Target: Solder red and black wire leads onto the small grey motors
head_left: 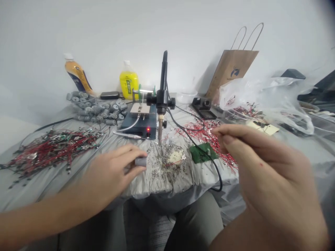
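Between the thumb and fingers of my left hand [115, 167] is a small grey cylinder [141, 161], held left of the soldering iron. My right hand [264, 167] is raised close to the camera with its thumb and forefinger pinched together; whatever lies between the tips is too small to name. Behind those fingertips spreads a pile of red wires [193, 128]. The soldering iron [160, 129] points downward in a black clamp stand [161, 100]. Below its tip, solder bits and clippings surround a pale pad [176, 157]. Right of that lies a green board [201, 153].
Red and black wired parts [62, 146] are heaped at left, with grey cylinders [102, 111] piled behind. A blue soldering unit [138, 120] shows a red light. A black cable [188, 134] loops across the front. Bottles, a paper bag [230, 69] and a plastic bag [264, 92] stand behind.
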`<state>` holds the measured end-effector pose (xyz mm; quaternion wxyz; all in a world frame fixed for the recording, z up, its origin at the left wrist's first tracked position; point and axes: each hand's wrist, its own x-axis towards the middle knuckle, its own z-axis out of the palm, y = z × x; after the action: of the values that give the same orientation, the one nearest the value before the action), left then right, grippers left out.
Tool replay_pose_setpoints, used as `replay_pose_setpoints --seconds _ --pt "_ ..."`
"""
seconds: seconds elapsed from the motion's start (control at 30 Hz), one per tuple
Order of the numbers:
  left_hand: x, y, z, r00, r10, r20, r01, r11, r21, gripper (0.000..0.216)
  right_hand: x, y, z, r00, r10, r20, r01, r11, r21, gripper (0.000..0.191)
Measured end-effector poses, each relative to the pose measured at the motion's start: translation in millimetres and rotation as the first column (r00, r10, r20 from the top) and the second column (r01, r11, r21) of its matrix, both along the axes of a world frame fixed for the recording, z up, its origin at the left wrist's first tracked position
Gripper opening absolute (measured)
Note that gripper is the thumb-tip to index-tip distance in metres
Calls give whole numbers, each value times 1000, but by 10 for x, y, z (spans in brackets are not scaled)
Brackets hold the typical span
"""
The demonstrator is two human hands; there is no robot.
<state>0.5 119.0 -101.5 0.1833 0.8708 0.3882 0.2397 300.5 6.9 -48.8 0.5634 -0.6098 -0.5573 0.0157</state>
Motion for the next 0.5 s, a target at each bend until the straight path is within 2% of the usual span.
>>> replay_pose_setpoints --seconds 0.03,0.1,0.17,0.27,0.5 --pt "51 7 28 995 33 96 -21 992 -122 21 -15 25 -65 999 34 -3 -34 999 -30 16" --pt "167 17 87 959 127 252 -30 933 -359 20 -76 93 -169 993 106 -42 -110 990 -93 19" --pt "279 26 134 929 198 311 -21 871 -492 24 -155 181 -226 980 158 -121 -173 977 -123 19" --pt "401 45 171 894 276 354 -4 794 -608 34 -253 306 -260 958 204 -201 -222 972 -72 6" --pt "477 76 191 788 388 478 92 692 -715 34 -301 342 -392 946 288 -149 -297 954 -38 14"
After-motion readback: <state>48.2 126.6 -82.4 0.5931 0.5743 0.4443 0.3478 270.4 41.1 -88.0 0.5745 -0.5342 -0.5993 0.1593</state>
